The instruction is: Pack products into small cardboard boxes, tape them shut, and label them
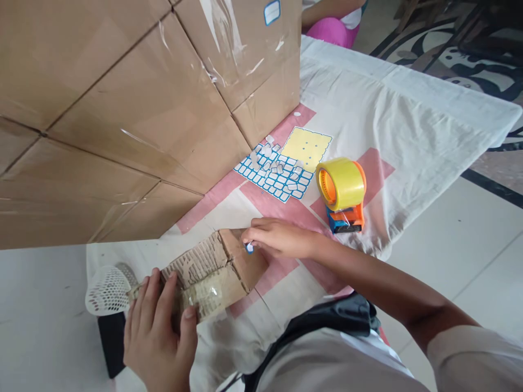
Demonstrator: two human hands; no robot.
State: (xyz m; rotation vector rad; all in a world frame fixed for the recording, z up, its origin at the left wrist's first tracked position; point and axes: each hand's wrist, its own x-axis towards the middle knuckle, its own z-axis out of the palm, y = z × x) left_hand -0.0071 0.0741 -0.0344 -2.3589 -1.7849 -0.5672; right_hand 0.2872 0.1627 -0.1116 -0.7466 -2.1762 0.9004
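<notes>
Large cardboard box fills the far left, tilted, its near corner resting on the white cloth that covers the low surface. It walls off that side, so open room lies only to the right and near.

The cloth's right edge drops to bare floor; a pink-clad person sits at the far edge, hands not seen.

Small cardboard box, near centre, lies on its side with torn, taped flaps up. Left hand is clamped over its near-left end, thumb on the tape, seemingly to steady it. Right hand has fingertips pinched together on a small blue-edged sticker, pressing it against the box's far-right corner.

Tape dispenser, yellow roll on an orange frame, stands just right of the right hand, apart from it. Sticker sheet lies farther off, within reach, loose peelings on it.

White mesh basket sits at the cloth's near-left edge, just beside the left hand.
</notes>
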